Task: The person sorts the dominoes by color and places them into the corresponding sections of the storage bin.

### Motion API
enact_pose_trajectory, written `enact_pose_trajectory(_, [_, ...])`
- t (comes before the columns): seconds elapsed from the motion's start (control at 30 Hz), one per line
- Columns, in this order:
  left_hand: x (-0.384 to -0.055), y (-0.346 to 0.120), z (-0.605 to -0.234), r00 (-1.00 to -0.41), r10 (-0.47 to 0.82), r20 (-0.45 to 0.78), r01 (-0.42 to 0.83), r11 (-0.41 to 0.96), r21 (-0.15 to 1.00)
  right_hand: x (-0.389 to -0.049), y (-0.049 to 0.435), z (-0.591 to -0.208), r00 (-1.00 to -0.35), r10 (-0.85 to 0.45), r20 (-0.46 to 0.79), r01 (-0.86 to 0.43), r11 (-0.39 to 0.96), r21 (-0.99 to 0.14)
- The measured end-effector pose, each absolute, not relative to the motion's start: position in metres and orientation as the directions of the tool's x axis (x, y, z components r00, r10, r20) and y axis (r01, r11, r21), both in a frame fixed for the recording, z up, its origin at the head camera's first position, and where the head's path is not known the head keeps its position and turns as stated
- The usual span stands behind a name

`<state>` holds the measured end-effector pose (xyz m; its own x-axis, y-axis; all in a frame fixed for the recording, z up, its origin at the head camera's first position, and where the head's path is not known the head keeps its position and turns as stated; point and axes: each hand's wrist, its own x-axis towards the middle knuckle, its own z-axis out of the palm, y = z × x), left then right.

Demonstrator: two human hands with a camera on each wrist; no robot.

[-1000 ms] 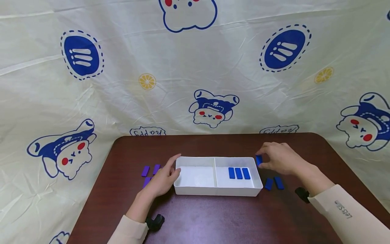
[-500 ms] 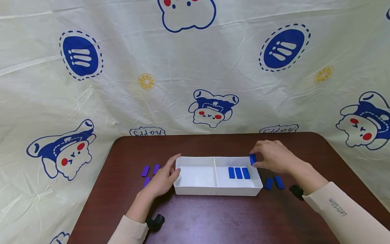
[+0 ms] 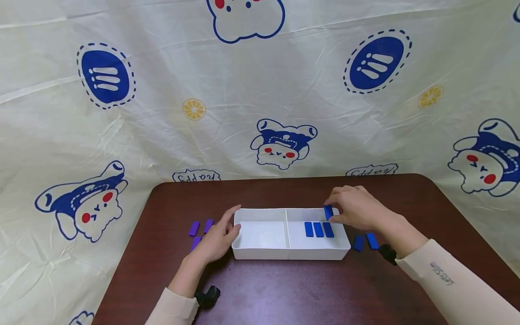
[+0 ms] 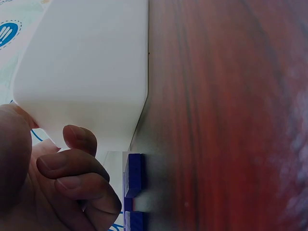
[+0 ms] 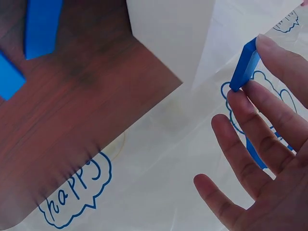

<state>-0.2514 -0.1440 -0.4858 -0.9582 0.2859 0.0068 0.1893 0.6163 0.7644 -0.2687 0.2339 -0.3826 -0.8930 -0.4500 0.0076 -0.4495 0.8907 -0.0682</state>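
A white two-compartment box stands on the table. My left hand holds its left end, the index finger at the back corner and the thumb at the rim; in the left wrist view, other fingers curl beside the end wall. My right hand pinches a small blue block between thumb and fingertips, over the back right of the box. In the right wrist view that block is tilted, the remaining fingers spread. Three blue blocks lie in a row inside the right compartment.
Two more blue blocks lie on the dark wooden table right of the box, near the right wrist. Several purple blocks lie left of the box, partly behind the left hand. A patterned white cloth hangs behind the table.
My right hand has moved left with the blue block, from beside the box's right end to over its right compartment. The left hand has stayed at the box.
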Motion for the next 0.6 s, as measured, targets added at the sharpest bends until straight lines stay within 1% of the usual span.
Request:
enact_pose_trajectory(0.37, [-0.250,-0.144,-0.485,-0.958,0.285,0.008,0.190,0.617,0.764,-0.270,0.220,-0.384,-0.891,-0.454,-0.012,-0.451,0.888,-0.088])
enact_pose_trajectory(0.6, [-0.250,-0.144,-0.484,-0.957,0.291,0.015,0.198,0.612,0.765,-0.272,0.213,-0.387,-0.879,-0.476,-0.019,-0.474,0.878,-0.071])
